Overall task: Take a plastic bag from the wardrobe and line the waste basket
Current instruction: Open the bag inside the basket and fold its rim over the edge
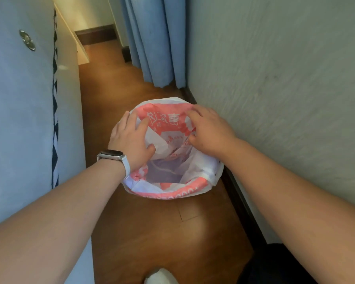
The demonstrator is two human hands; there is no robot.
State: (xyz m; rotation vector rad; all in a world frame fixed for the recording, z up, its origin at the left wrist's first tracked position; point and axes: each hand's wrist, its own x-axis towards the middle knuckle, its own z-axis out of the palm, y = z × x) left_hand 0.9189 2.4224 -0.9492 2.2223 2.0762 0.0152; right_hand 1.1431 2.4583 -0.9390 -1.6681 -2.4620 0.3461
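A white plastic bag with red-pink print is spread over the round waste basket on the wooden floor, its edge folded over the rim all round. The basket itself is almost wholly hidden under the bag; a dark interior shows through the plastic at the bottom. My left hand, with a white watch on the wrist, presses on the bag at the basket's left rim. My right hand lies on the bag at the far right rim, fingers bent into the plastic. Both hands touch the bag's far half.
A textured wall with a dark skirting board runs close along the basket's right. A pale blue cloth-covered surface stands on the left. Blue curtains hang beyond the basket. A narrow strip of wooden floor lies between. A white shoe tip shows at the bottom.
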